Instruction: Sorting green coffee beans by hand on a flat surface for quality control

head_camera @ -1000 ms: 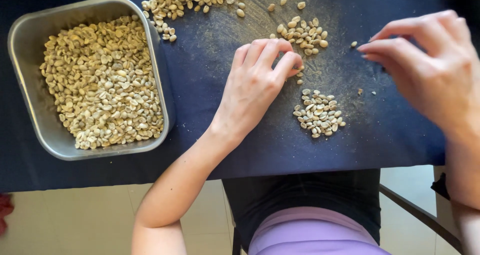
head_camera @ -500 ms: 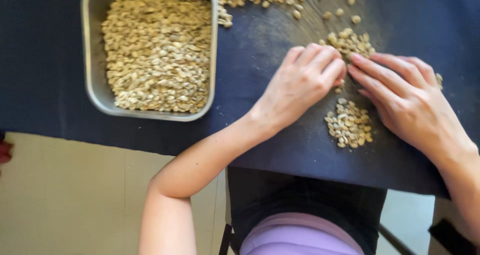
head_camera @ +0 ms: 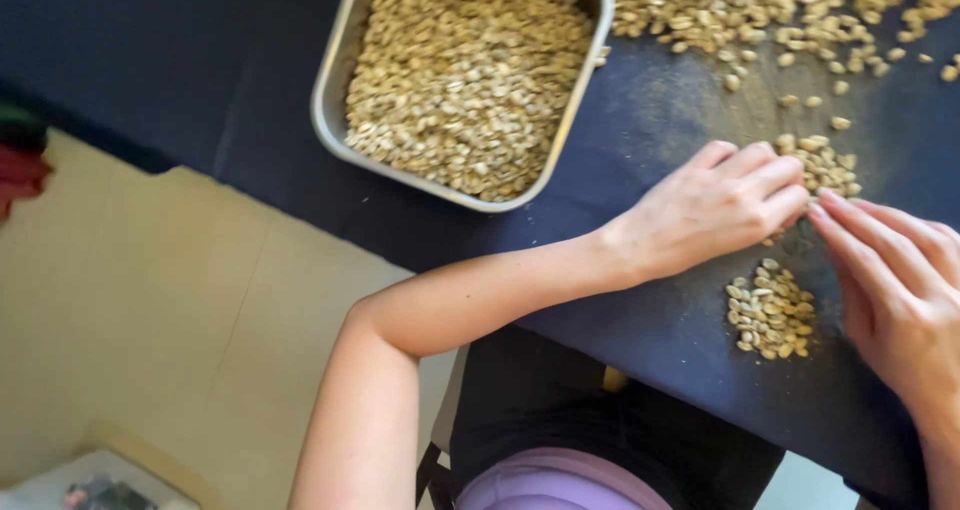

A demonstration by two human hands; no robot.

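While the left hand (head_camera: 715, 210) lies palm down on the dark cloth (head_camera: 650, 100) with its fingers curled together, the right hand (head_camera: 900, 280) lies flat with its fingers stretched, the tips of both almost meeting. Whether either pinches a bean cannot be told. Between and above the fingertips sits a small cluster of pale beans (head_camera: 822, 162); a second small heap (head_camera: 770, 310) lies just below the hands. To work well, the person should probably move few beans at once with light fingertips, keeping the heaps apart. Farther left stands the metal tray (head_camera: 335, 100) full of beans, and a long scatter (head_camera: 760, 10) lies along the top.
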